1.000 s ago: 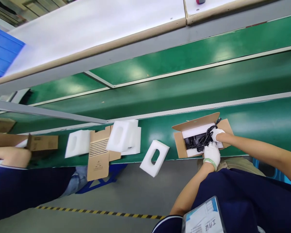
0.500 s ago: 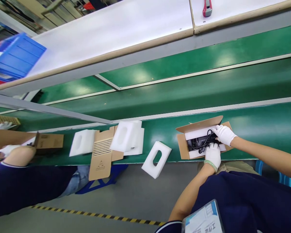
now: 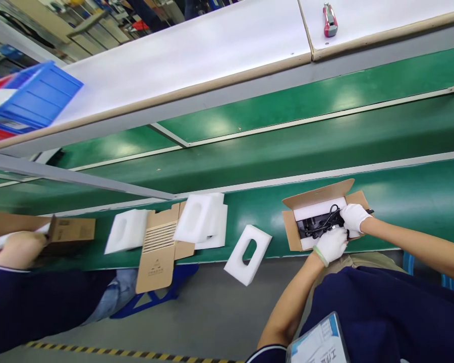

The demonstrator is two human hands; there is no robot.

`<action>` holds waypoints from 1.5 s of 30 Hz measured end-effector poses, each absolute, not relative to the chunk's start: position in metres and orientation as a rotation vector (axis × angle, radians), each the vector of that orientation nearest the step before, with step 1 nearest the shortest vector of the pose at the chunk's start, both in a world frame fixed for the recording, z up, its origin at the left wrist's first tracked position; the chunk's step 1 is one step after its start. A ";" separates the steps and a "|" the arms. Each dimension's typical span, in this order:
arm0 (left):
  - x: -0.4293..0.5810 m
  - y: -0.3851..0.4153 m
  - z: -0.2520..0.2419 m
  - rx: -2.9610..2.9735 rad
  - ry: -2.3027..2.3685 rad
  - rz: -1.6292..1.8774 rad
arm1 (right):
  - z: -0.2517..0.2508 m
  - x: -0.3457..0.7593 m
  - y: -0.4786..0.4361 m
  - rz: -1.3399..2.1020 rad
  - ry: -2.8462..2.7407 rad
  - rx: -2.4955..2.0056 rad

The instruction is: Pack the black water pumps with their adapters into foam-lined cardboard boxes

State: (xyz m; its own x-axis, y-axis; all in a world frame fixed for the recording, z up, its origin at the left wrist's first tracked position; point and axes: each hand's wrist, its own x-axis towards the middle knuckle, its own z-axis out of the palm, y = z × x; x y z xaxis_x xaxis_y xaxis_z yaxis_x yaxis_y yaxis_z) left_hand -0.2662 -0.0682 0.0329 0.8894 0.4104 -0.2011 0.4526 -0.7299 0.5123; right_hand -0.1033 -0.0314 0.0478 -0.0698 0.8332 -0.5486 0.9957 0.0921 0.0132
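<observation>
An open cardboard box [image 3: 292, 229] stands on the green surface, holding white foam and a black device [image 3: 306, 226]. Over the device lies a bundled black cable [image 3: 328, 222]. My left hand [image 3: 332, 245], white-gloved with a pale green band at the wrist, has its fingers curled on the bundle at the box's near side. Also gloved, my right hand [image 3: 354, 218] is closed on the cable at the box's right end. A small dark piece shows beside its wrist. Both sets of fingertips are partly hidden.
Left of the box lie a white foam frame [image 3: 232, 267], stacked foam pieces [image 3: 192, 222], a flat cardboard piece [image 3: 157, 262] and another foam block [image 3: 124, 232]. A co-worker's hand [image 3: 22, 247] is at another box. A raised white shelf holds a blue bin [image 3: 45, 96] and a red-grey tool [image 3: 330, 21].
My left hand has shifted slightly right and turned toward my right hand over the cable. The view has moved a little, and the co-worker's hand has shifted left.
</observation>
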 end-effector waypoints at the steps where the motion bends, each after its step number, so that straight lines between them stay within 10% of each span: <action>1: -0.276 -0.064 0.037 2.520 0.598 -0.068 | 0.046 -0.103 -0.034 -0.551 1.937 1.813; 6: -0.311 -0.044 0.051 2.557 1.205 -0.134 | 0.032 -0.108 -0.039 -0.720 1.866 2.011; 18: -0.324 0.008 0.045 2.542 1.001 -0.322 | -0.004 -0.149 -0.048 -1.285 1.657 2.525; 33: -0.310 0.013 0.009 2.675 0.855 -0.531 | 0.038 -0.140 -0.103 -0.347 2.206 2.146; 45: -0.313 0.017 0.023 2.664 0.625 -0.511 | 0.027 -0.167 -0.048 -0.571 1.776 2.010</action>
